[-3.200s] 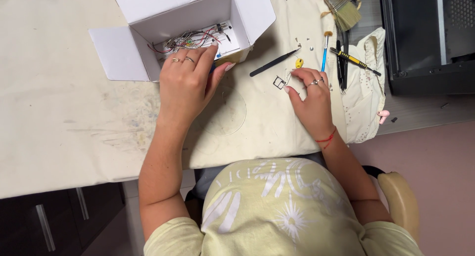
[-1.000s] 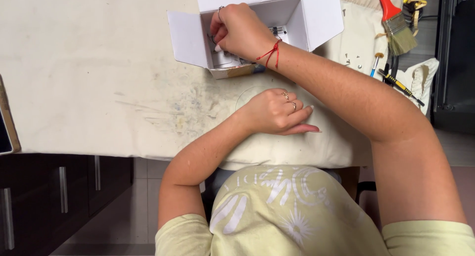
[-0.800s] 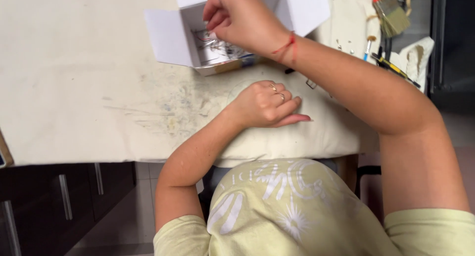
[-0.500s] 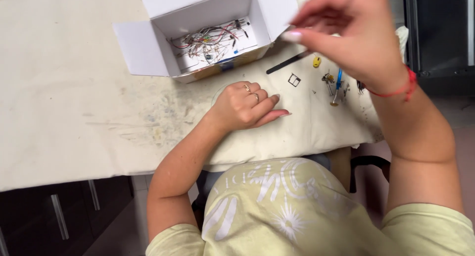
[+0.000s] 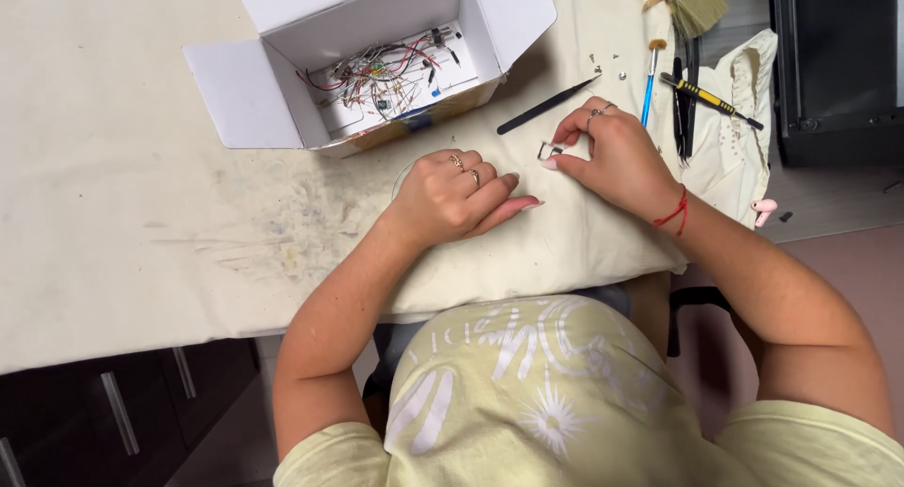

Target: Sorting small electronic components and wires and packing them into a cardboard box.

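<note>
The right hand is pinching a small metal clip; the left hand is resting loosely curled, grasping nothing, on the surface; a slackening grip could be letting the clip slip into cloth folds.

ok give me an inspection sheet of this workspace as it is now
surface: table under a cream cloth, smudged with stains near its middle.
job's things: small square metal part on the cloth; open white box holding a tangle of small wired components.
clutter: black tweezers, blue-handled brush, yellow-and-black screwdriver, wide bristle brush, a few tiny screws, folded cloth, pink earbud.
grippers: right hand pinches at the metal part with its fingertips; left hand rests flat on the cloth, holding nothing.
cables: thin coloured wires inside the box only.
surroundings: dark cabinet to the right, dark drawers below the table.
</note>
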